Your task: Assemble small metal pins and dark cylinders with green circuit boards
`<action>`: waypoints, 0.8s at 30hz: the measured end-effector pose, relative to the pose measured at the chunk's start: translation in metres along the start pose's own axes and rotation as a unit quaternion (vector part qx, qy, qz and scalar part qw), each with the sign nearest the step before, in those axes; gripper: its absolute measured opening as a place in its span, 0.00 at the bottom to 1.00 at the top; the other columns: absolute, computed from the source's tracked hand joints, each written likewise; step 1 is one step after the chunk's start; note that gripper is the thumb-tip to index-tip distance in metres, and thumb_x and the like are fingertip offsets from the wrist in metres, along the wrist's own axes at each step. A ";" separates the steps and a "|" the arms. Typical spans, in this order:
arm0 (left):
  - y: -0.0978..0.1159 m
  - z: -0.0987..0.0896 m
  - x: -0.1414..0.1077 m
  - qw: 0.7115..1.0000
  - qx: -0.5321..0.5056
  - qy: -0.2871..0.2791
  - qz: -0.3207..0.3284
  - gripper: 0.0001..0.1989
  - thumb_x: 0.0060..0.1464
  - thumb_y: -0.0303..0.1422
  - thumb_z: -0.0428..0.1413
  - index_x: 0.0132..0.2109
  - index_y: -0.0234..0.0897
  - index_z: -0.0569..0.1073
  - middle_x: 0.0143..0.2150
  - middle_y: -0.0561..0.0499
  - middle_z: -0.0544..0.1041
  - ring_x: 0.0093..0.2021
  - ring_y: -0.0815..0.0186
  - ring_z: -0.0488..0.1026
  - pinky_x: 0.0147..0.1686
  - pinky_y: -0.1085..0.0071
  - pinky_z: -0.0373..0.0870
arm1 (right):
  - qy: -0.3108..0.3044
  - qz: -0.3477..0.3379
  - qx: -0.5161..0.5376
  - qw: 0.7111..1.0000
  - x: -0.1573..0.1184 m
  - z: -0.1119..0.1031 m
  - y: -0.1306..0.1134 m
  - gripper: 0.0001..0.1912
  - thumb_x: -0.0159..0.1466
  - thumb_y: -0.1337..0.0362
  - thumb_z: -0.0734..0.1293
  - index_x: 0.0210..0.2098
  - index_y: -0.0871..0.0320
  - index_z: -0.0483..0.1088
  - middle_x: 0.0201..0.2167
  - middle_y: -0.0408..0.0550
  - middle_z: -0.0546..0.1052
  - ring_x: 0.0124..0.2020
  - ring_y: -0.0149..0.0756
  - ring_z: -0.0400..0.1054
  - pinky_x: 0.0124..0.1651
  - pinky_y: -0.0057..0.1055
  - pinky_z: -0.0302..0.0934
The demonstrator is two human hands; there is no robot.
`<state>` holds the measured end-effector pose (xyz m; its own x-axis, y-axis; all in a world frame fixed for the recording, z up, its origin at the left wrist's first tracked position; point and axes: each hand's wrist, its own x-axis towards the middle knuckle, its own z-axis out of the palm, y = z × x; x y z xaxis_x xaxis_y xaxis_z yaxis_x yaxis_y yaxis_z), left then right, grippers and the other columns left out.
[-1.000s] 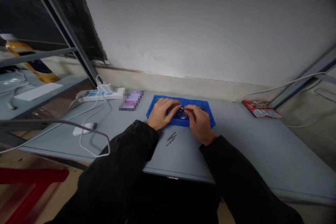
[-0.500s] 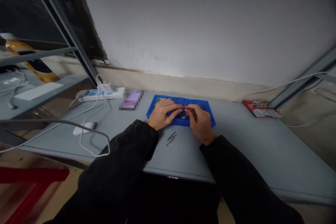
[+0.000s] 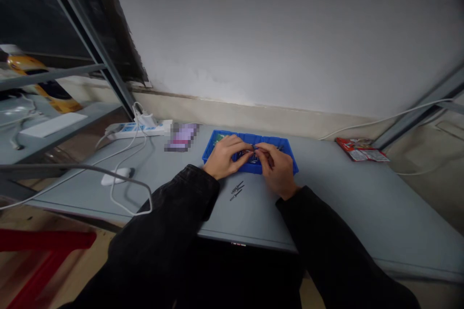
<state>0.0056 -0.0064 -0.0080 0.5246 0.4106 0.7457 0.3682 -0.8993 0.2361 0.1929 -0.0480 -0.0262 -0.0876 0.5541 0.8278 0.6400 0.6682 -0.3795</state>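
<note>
Both hands meet above a blue divided bin [image 3: 250, 169] with small metal parts in its compartments. My left hand [image 3: 226, 157] is closed in a pinch, thumb and fingertips pointing right. Opposite it, my right hand [image 3: 277, 166] pinches too, its fingertips almost touching the left ones. What lies between the fingertips is too small to make out. Green pieces [image 3: 219, 139] show in the bin's left compartment, partly behind my left hand. On the table in front of the bin lie several thin metal pins or screws [image 3: 236, 190], side by side at a slant.
Left of the bin are a purple, blurred-out phone-like object [image 3: 182, 137], a white power strip [image 3: 155, 128] and a white adapter [image 3: 116, 177] with loose cables. A red packet [image 3: 361, 149] lies at the right. Behind the grey table [image 3: 344, 212] rises a wall. A red stool [image 3: 47, 241] stands lower left.
Hardly anything differs. My fingertips have shifted slightly over the bin, both hands still pinched together; the metal pieces on the table have not moved.
</note>
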 end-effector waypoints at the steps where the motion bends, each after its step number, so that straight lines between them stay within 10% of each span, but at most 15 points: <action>1: 0.000 0.000 0.000 1.000 -0.005 0.003 0.003 0.08 0.64 0.34 0.55 0.45 0.35 0.76 0.40 0.47 0.78 0.41 0.63 0.71 0.44 0.64 0.68 | -0.001 0.001 -0.003 1.000 0.000 0.000 0.000 0.08 0.70 0.64 0.63 0.47 0.55 0.72 0.37 0.46 0.81 0.35 0.35 0.77 0.41 0.31 0.71; 24: 0.005 -0.002 0.001 0.999 -0.012 0.025 -0.027 0.06 0.61 0.30 0.53 0.42 0.35 0.73 0.33 0.49 0.74 0.36 0.65 0.70 0.40 0.66 0.69 | -0.055 -0.004 0.010 0.998 0.001 -0.002 -0.002 0.10 0.71 0.63 0.60 0.48 0.55 0.70 0.40 0.48 0.78 0.38 0.36 0.73 0.43 0.33 0.67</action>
<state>0.0064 -0.0106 -0.0044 0.4660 0.4511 0.7612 0.3765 -0.8796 0.2908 0.1924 -0.0497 -0.0236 -0.1768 0.5985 0.7814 0.6233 0.6825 -0.3817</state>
